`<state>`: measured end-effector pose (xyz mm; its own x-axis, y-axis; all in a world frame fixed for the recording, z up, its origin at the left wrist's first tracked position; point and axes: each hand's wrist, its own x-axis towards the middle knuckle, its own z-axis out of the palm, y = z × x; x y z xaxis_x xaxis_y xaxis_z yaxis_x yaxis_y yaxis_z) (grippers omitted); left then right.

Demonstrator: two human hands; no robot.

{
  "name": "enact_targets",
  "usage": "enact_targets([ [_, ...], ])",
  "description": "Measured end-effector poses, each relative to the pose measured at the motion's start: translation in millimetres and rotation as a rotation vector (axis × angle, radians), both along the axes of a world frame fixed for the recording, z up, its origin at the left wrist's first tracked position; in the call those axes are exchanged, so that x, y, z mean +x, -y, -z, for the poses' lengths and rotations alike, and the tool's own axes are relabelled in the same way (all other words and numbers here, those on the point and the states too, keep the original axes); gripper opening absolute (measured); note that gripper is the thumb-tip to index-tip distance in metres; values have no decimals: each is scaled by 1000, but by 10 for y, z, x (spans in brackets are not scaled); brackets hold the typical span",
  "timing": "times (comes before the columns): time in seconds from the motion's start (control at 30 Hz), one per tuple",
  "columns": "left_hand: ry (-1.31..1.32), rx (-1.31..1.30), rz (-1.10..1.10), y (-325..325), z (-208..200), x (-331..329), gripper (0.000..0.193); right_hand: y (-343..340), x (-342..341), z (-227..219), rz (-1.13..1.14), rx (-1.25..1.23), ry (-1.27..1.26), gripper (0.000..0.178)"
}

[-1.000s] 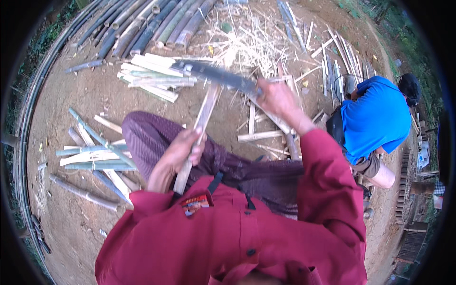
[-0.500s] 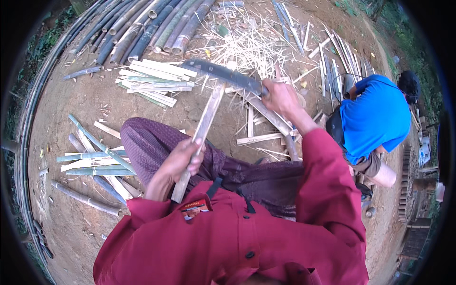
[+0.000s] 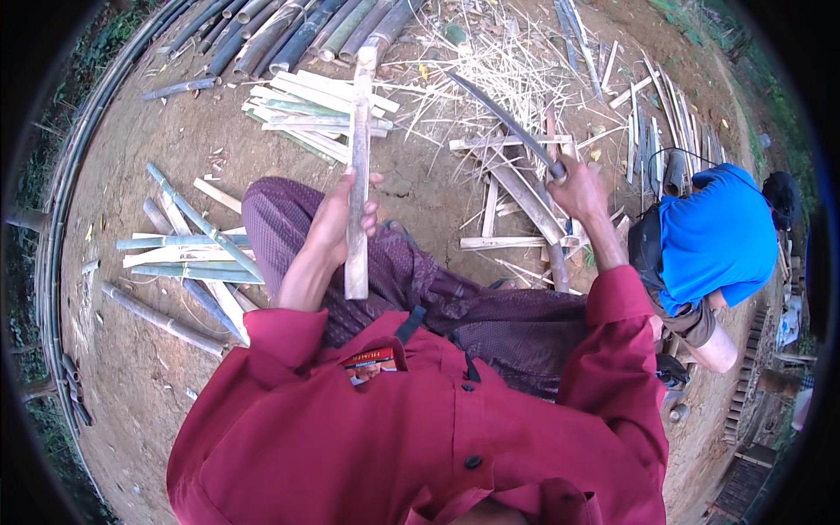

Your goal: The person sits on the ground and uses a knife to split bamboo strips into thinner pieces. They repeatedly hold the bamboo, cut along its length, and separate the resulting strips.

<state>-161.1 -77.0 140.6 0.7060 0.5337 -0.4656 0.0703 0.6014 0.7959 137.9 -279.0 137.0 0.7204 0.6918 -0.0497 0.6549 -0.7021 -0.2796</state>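
Observation:
My left hand (image 3: 339,214) is closed around a split bamboo strip (image 3: 359,140), held nearly upright over my left knee. The strip's pale inner side faces up, and its far end overlaps the stacked slats behind. In my right hand (image 3: 579,191) is the handle of a machete (image 3: 507,118), its long dark curved blade pointing away and to the left. Blade and strip are apart. Beyond the right hand, a rough wooden support (image 3: 525,197) of crossed pieces stands on the ground, below the blade.
Split slats (image 3: 319,114) lie stacked ahead, with bamboo poles (image 3: 302,35) behind. Thin shavings (image 3: 499,66) cover the ground at the back. More bamboo pieces (image 3: 192,254) lie at left. A person in a blue shirt (image 3: 717,236) bends close by on my right.
The machete has come away from the strip, moving right with my right hand. My left hand has raised the strip forward and turned it more upright. The view has shifted slightly.

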Motion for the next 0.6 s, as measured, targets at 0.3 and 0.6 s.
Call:
enact_targets([
  [0.3,-94,55,149,255,154,162,37,-27,-482,59,-362,148,130,16],
  [0.6,-246,286,357,579,116,-299,28,-344,-176,190,-37,-79,13,23],
])
